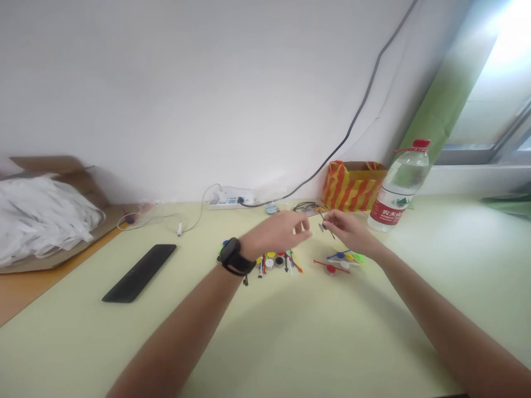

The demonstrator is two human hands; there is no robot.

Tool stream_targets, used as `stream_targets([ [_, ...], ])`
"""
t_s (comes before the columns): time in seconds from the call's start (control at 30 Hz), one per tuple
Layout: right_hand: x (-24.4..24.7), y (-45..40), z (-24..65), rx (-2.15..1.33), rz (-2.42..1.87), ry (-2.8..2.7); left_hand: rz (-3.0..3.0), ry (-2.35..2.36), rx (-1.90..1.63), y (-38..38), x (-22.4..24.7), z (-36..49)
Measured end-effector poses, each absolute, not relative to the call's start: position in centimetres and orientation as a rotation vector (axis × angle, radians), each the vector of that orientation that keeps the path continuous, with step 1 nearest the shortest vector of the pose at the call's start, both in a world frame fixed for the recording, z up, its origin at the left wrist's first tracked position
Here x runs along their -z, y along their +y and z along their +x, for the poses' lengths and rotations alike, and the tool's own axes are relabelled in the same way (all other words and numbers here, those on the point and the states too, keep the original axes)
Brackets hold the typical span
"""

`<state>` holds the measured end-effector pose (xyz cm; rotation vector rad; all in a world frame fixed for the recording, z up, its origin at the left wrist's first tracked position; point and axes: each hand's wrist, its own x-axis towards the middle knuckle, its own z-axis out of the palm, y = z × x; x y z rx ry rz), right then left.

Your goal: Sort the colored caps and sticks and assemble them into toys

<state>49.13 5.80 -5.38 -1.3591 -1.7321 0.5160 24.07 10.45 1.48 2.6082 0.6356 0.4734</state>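
Note:
My right hand (346,229) pinches a thin black arrow spinner (323,227) with a pale round disc at its middle, held just above the table. To its left, my left hand (284,231) hangs with thumb and fingers apart and nothing visible between them. Below the left hand lie several loose coloured plastic arrows and round caps, among them a white cap (269,263) and a black arrow (286,263); the hand and wrist hide part of them. Under my right hand are a red arrow spinner (331,269), a blue arrow spinner (341,255) and others in white and yellow-green.
A water bottle (396,190) stands right of a red-and-yellow striped bag (352,188). Against the wall lies a power strip (230,198) with cables. A black flat case (140,273) lies at left, near a cardboard box (93,204) of white strips (45,215).

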Motion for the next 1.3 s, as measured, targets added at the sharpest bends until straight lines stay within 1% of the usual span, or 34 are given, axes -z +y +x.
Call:
stream_targets([
  [0.1,4.5,6.5,46.6,-0.853,-1.240,-1.483,2.406,0.666,-0.602,12.3,-0.7,24.9],
  [0.2,4.7,6.9,44.7,-1.074,-1.110,-1.317,2.318,0.548,-0.704,12.6,1.2,26.1],
  [0.33,5.7,6.6,44.2,-1.204,-1.016,-1.193,2.288,0.393,-0.712,12.5,2.6,26.5],
  [0.47,6.1,5.8,44.5,-1.258,-1.017,-1.244,2.305,0.361,-0.722,12.8,2.9,26.0],
  [0.6,6.4,5.8,44.5,-1.142,-1.142,-1.385,2.335,0.390,-0.688,13.1,3.7,25.9],
  [0.8,7.7,6.5,45.9,-0.799,-1.384,-1.737,2.423,0.541,-0.658,13.4,5.6,26.1],
  [0.97,8.5,6.8,48.8,-0.414,-1.643,-1.971,2.616,0.598,-0.495,13.7,6.6,25.8],
  [1.03,8.3,6.9,50.2,-0.329,-1.720,-1.981,2.655,0.618,-0.459,13.9,6.7,25.6],
  [1.1,7.8,6.9,51.7,-0.321,-1.784,-2.013,2.675,0.642,-0.446,14.2,6.7,25.4],
  [1.3,7.0,6.1,54.3,-0.524,-1.935,-2.095,2.729,0.684,-0.433,14.7,6.1,25.0],
])
